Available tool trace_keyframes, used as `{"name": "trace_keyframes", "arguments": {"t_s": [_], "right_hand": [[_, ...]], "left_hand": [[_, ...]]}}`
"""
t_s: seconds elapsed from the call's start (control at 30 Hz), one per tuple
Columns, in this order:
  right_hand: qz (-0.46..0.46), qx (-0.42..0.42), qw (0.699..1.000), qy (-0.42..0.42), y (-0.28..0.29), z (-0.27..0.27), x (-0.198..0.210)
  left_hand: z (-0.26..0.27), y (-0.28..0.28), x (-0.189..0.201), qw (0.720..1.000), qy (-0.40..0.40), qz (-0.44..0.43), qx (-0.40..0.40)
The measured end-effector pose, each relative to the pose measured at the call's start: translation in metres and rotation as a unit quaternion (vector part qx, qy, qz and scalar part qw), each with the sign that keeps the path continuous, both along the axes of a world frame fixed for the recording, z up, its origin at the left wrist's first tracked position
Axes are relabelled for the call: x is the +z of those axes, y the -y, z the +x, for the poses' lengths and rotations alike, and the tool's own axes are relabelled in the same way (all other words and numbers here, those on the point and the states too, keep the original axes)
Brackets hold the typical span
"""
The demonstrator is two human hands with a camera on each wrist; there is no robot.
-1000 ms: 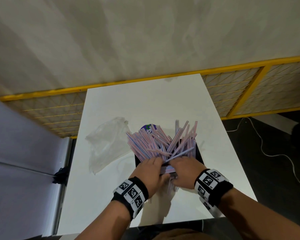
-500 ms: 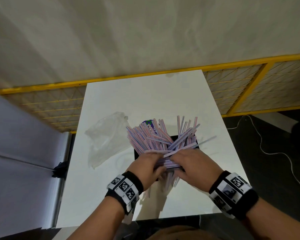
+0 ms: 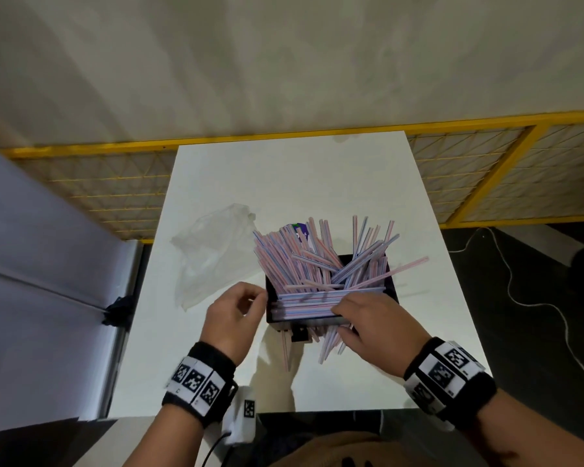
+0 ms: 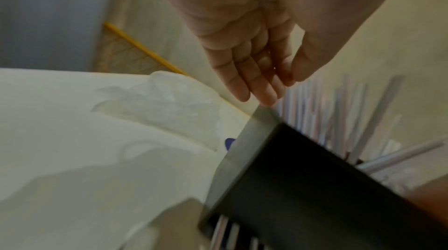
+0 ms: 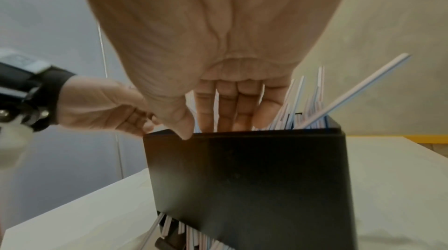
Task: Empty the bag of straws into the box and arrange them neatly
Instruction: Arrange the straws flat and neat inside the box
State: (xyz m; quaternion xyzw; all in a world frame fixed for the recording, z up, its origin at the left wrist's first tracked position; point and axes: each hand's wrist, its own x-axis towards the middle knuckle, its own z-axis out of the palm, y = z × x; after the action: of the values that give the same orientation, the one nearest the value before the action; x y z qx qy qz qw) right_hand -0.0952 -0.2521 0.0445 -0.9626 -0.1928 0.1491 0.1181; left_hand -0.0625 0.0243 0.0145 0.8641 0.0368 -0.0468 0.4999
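Note:
A black box (image 3: 390, 288) stands mid-table, crammed with pink and blue striped straws (image 3: 304, 261) that fan out past its rim. A flat layer of straws (image 3: 304, 303) lies crosswise along its near wall. My right hand (image 3: 343, 320) rests on that layer, fingers (image 5: 225, 112) straight down inside the box (image 5: 254, 177) and thumb on the front rim. My left hand (image 3: 253, 299) is at the box's left near corner, fingers (image 4: 261, 97) relaxed and holding nothing. The empty clear bag (image 3: 213, 251) lies crumpled to the left.
Several straws (image 3: 329, 345) poke out onto the white table (image 3: 284, 183) from under the box's near side. One long straw (image 3: 408, 266) juts out over the right rim. A purple label (image 3: 299, 229) shows behind the box. A yellow mesh fence (image 3: 486, 176) runs behind the table.
Both hands held a bundle of straws at the box's near edge. That bundle now lies flat across the box, my left hand has moved left off it, and my right hand stays on it.

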Motion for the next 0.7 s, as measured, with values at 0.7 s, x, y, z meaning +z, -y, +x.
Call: {"name": "trace_keyframes", "arguments": {"t_s": [0.7], "right_hand": [[0.083,-0.117,0.990,-0.017,-0.009,-0.005,-0.011]], "left_hand": [[-0.024,0.026,-0.120,0.943,-0.324,-0.042,0.059]]}}
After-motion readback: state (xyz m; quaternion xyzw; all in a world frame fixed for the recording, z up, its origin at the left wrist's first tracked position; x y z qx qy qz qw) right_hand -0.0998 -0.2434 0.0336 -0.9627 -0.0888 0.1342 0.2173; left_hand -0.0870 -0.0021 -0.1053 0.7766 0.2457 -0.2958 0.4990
